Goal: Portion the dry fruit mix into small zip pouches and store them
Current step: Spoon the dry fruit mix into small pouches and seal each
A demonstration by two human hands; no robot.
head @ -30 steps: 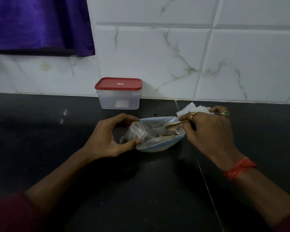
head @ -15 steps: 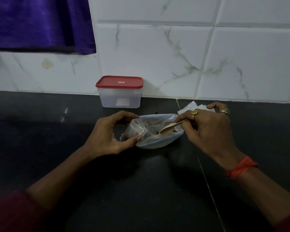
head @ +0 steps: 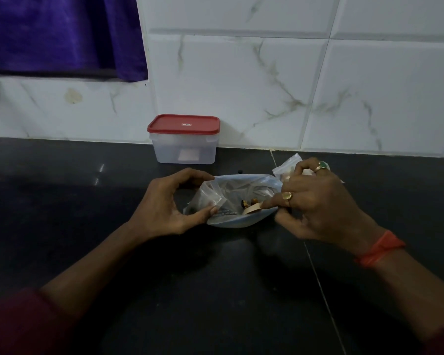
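The left hand (head: 164,203) is pinching a small pouch (head: 210,196): its thumb is pressing the pouch's lower edge and its forefinger is curling over the top. The pouch is clear and its mouth is facing right, at the left end of the bag (head: 241,222). The right hand (head: 315,201) is gripping a spoon (head: 251,208), fingers curled tight on the handle. The pale bowl of the spoon is pointing left, inside the bag's open mouth.

The bag is lying on the dark counter (head: 62,213) between the two hands, clear plastic with a bluish underside. A few brown pieces of fruit (head: 249,201) are sitting in it, just beside the spoon's tip. How much more is lying under the folds, I cannot tell.

More pouches (head: 287,166) are lying flat on the counter behind the right hand, partly hidden by its fingers. A box (head: 183,149) with a red lid (head: 183,123) is standing shut against the tiled wall (head: 241,85), beyond the left hand. A dark speck (head: 239,171) is lying between the box and the bag. A purple cloth (head: 62,34) is hanging at the upper left. The right hand is wearing two rings (head: 287,195) and an orange band (head: 379,248) at the wrist.
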